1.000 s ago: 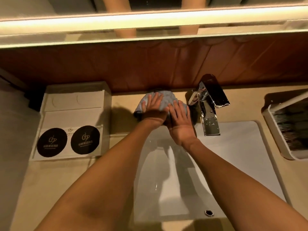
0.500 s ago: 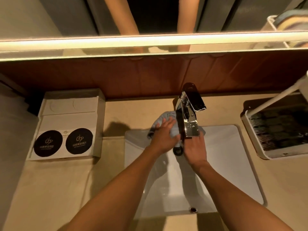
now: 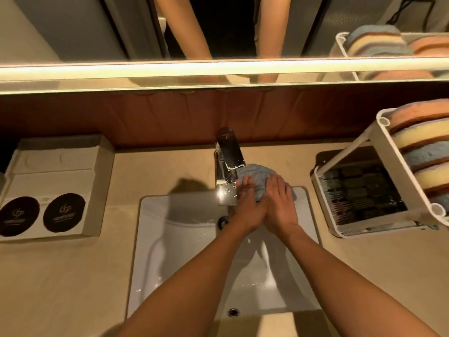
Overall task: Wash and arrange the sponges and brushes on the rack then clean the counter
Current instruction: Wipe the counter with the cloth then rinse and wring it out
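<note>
2 hands (image 3: 250, 205) press cloth (image 3: 257, 175) beside faucet (image 3: 229, 152)

2 forearms, bare from wrist to frame edge, each ending in a bare hand: left hand (image 3: 246, 205), right hand (image 3: 281, 206). The mirror (image 3: 73, 32) above repeats both arms, likewise bare.

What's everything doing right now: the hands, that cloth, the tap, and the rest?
Left hand: flat on the cloth, fingers straight.
Right hand: flat on the cloth, beside the left.
Cloth: bunched, on the counter right of the faucet.
Faucet: wet, no stream visible.
Sink: wet patches, no pooled water.
Sponges: on edge, side by side atop the rack.
Box: closed.
</note>
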A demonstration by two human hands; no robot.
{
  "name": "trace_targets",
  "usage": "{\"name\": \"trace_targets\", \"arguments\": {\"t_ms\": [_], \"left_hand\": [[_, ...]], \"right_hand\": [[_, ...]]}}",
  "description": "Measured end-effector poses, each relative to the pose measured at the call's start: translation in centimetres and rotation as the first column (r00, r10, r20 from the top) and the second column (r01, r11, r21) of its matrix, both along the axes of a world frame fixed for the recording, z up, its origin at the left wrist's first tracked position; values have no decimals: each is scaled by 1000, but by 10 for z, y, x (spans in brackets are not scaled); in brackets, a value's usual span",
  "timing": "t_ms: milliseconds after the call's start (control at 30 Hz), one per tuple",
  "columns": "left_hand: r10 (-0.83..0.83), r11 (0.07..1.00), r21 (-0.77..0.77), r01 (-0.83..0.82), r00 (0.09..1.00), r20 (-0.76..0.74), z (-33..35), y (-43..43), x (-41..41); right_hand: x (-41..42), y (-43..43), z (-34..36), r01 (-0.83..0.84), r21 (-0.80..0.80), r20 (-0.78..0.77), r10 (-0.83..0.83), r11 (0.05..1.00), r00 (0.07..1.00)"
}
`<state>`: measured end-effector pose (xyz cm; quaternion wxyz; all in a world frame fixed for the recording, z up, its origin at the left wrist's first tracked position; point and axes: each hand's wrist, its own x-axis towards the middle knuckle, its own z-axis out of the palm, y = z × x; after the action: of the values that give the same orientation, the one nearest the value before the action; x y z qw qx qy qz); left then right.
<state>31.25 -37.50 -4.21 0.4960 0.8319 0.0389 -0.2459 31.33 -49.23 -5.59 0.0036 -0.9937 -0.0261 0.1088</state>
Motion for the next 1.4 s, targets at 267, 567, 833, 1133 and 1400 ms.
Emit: {"name": "trace_targets", "arguments": {"t_ms": [267, 567, 833, 1133, 1400], "left_hand": [[138, 965, 193, -179, 968, 208, -9, -34, 39], [-133, 821, 568, -54, 950, 283, -47, -59, 120], [-69, 888, 435, -147, 893, 444, -47, -55, 113], [-2, 972, 225, -61, 964, 266, -21, -48, 49], [199, 980, -13, -199, 980, 7, 6, -34, -1]], "right_hand": [[36, 6, -4, 70, 108, 4, -71, 992, 997], [122, -16, -6, 83, 76, 137, -93, 994, 986], [113, -17, -13, 103, 42, 109, -107, 994, 988], [45, -21, 0, 117, 17, -85, -115, 993, 990], [-28, -20, 24, 162, 249, 91, -189, 955, 978]]}}
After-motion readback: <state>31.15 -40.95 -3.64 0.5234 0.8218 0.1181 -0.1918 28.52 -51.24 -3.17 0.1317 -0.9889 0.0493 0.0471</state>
